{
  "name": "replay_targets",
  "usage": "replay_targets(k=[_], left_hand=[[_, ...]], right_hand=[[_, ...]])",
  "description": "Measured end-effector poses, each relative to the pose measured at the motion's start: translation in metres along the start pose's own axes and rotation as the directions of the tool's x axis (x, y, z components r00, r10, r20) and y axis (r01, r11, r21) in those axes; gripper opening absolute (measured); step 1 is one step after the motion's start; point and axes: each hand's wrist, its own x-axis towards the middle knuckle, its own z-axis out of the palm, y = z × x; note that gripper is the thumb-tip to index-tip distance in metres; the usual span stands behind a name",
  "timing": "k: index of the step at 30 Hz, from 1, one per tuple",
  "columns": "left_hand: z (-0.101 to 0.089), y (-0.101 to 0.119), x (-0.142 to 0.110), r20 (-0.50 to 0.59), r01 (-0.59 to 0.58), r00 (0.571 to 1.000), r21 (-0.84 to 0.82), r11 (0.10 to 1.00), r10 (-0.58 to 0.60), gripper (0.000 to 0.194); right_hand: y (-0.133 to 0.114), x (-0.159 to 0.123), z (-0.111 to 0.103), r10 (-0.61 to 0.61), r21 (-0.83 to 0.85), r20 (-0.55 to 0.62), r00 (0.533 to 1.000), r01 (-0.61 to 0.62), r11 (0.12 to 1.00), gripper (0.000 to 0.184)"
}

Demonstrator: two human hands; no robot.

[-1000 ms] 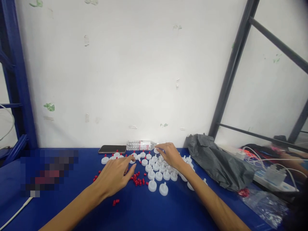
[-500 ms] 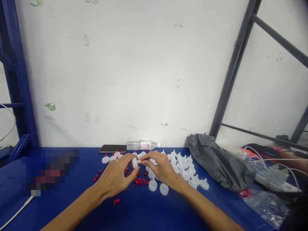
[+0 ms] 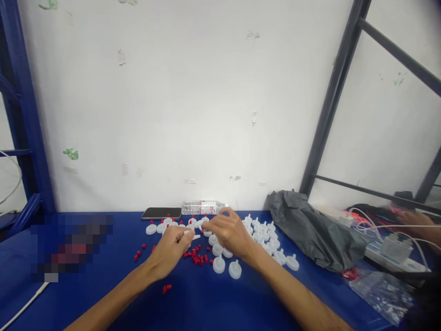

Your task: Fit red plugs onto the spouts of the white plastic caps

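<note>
Just beyond the loose red caps (image 3: 196, 258), the left hand (image 3: 167, 253) pinches a white spouted lid (image 3: 196, 237) between closed thumb and fingers, apparently to leave its spout exposed, while the right hand (image 3: 231, 233) hovers beyond them, fingers bent, opening and contents undeterminable.
</note>
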Motion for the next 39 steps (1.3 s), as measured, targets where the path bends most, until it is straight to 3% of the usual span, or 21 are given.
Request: replay_targets(k=[2,4,6,10,14,21,26,29,31,34,39], left_hand=[[-0.01,-0.005,0.002,-0.02,0.031,0.999,-0.101,0.994,-0.033,0.049],[-0.021,-0.012,0.004,-0.125,-0.01,0.992,0.011,1.0,0.011,0.048],[-0.031,-0.018,0.006,-0.189,0.015,0.982,0.11,0.994,0.006,0.047],[-0.035,-0.02,0.006,-0.123,0.037,0.992,0.309,0.95,0.001,0.04],[-0.027,-0.016,0.004,0.0,-0.005,1.0,0.384,0.923,0.005,0.03],[-0.014,-0.018,0.002,0.062,-0.098,0.995,0.417,0.904,0.08,0.038],[-0.002,-0.018,0.0,0.114,-0.201,0.979,0.427,0.882,0.168,0.038],[0.0,-0.014,-0.003,0.079,-0.187,0.982,0.444,0.877,0.169,0.051],[-0.003,-0.011,-0.003,0.052,-0.158,0.987,0.441,0.883,0.15,0.053],[-0.009,-0.006,-0.003,0.027,-0.137,0.99,0.436,0.889,0.139,0.043],[-0.011,-0.005,-0.002,0.041,-0.143,0.989,0.45,0.882,0.139,0.036]], right_hand=[[0.018,-0.008,-0.004,0.14,-0.034,0.002,0.99,-0.14,0.99,0.03],[0.029,-0.013,-0.01,0.285,-0.057,0.015,0.958,-0.284,0.957,0.025],[0.029,-0.014,-0.012,0.328,-0.004,0.032,0.944,-0.328,0.945,0.025],[0.006,-0.007,-0.005,0.154,0.164,0.16,0.975,-0.181,0.97,0.021],[-0.008,-0.003,0.001,0.072,0.205,0.276,0.959,-0.132,0.97,0.022],[-0.018,-0.001,-0.011,0.198,0.226,0.21,0.957,-0.244,0.943,0.03],[-0.027,0.003,-0.006,0.102,0.193,0.189,0.977,-0.138,0.971,0.025],[-0.018,0.002,-0.007,0.151,0.11,0.168,0.974,-0.17,0.979,0.03],[-0.004,-0.002,-0.009,0.278,-0.013,0.188,0.942,-0.28,0.96,0.033],[0.022,-0.012,-0.009,0.475,-0.214,0.24,0.846,-0.431,0.876,0.04],[0.052,-0.031,0.004,0.56,-0.303,0.283,0.778,-0.482,0.822,0.037]])
